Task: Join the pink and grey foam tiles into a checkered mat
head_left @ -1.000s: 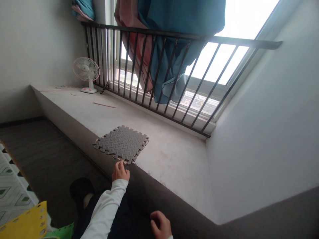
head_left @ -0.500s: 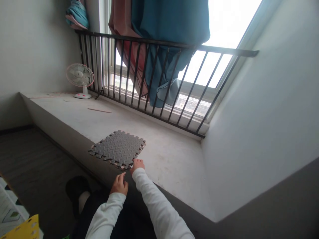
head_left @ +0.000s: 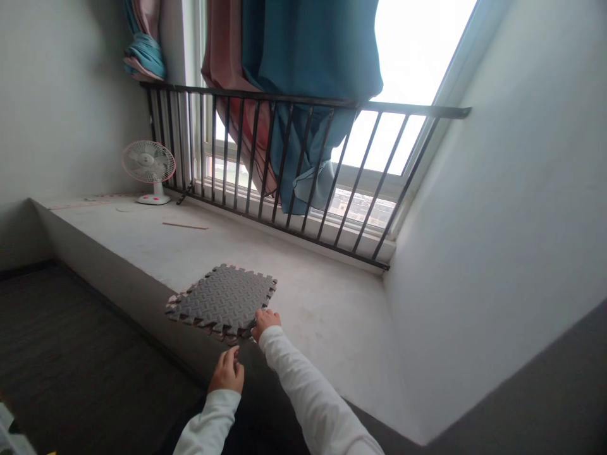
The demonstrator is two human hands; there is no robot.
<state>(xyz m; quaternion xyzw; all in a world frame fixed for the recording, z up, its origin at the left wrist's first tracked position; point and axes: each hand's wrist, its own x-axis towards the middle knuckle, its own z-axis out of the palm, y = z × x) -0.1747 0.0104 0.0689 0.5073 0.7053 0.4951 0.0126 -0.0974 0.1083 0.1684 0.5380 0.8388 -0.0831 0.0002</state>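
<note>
A grey foam puzzle mat (head_left: 222, 298) with a raised tread pattern and toothed edges lies on the white ledge, its near side jutting past the ledge's front edge. Paler, pinkish teeth show beneath it, perhaps from another layer. My right hand (head_left: 266, 322) is closed on the mat's near right corner; the fingertips are partly hidden. Just below the mat's front edge, my left hand (head_left: 227, 371) has loosely curled fingers, with thumb and fingers apart and nothing visible between them. Whether its fingertips touch the mat I cannot tell.
On the ledge (head_left: 322, 316) stand a small white fan (head_left: 149, 163) and a thin reddish strip (head_left: 184, 225). A black railing (head_left: 284, 222) runs before the window, with a blue curtain (head_left: 313, 44) behind it. A white wall (head_left: 478, 240) rises at the right.
The view has tilted, so the fan and railing sit lower in it. My right hand stays at the mat's corner, and my left hand remains just below the front edge.
</note>
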